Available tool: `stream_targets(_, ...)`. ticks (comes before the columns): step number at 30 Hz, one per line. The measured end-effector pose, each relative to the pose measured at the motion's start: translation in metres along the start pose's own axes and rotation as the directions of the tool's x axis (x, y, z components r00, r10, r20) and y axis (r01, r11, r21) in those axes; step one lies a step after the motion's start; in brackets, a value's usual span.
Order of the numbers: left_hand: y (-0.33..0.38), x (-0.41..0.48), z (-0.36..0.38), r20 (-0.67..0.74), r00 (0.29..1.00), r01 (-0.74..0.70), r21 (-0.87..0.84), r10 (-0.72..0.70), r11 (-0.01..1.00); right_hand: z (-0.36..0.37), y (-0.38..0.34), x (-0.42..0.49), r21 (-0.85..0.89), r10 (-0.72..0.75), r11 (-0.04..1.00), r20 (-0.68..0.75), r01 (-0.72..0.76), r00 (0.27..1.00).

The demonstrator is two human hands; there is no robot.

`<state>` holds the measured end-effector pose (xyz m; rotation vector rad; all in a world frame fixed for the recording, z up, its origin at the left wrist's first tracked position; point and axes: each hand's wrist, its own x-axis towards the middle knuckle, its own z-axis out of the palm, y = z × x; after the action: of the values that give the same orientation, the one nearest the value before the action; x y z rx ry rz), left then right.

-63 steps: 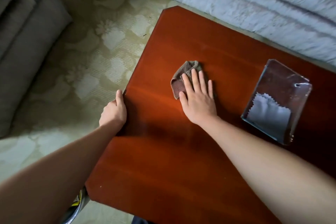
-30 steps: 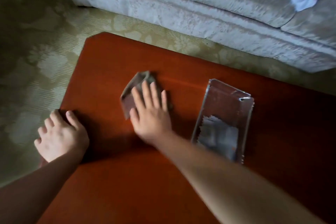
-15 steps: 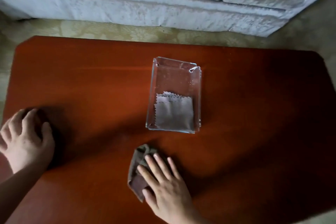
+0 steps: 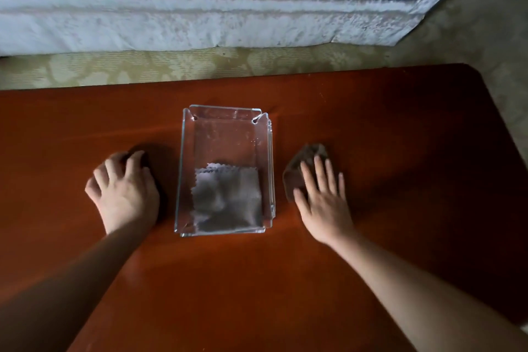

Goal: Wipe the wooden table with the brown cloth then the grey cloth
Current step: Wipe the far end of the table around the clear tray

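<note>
Here's the wooden table, a glossy red-brown top that fills the lower view, streaked with soft light down the middle and falling into deep shadow at the right. The right hand lies flat, fingers straight and spread, pressing the brown cloth onto the wood. It grasps nothing, and the crumpled cloth pokes out beyond the fingertips, just right of the clear tray. That tray sits mid-table with the grey cloth lying folded in its near end, zigzag edges showing. On the tray's other side the left hand rests on the bare wood, fingers loosely bent and holding nothing, a little blurred. Beyond the table's far edge runs a strip of pale patterned carpet, and behind that a light grey sofa with plush cushions spans the whole top of the view.
</note>
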<state>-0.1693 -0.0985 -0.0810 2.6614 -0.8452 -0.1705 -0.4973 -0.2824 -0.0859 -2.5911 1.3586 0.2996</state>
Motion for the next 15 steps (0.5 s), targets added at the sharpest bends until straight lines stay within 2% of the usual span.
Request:
stream_targets(8,0.048,0.089,0.029,-0.027,0.994,-0.108,0.038,0.109,0.993,-0.052,0.008,0.197,0.026,0.039,0.999,-0.073,-0.037,0.997)
stream_targets(13,0.077,0.121,0.038,-0.028,0.987,-0.158,0.040,0.159,0.987,-0.072,0.039,0.249,0.030,-0.059,0.998,-0.054,0.060,0.997)
stream_targets(15,0.079,0.124,0.037,-0.035,0.985,-0.167,0.052,0.169,0.985,-0.077,0.080,0.256,0.040,0.077,0.996,-0.078,-0.074,0.994)
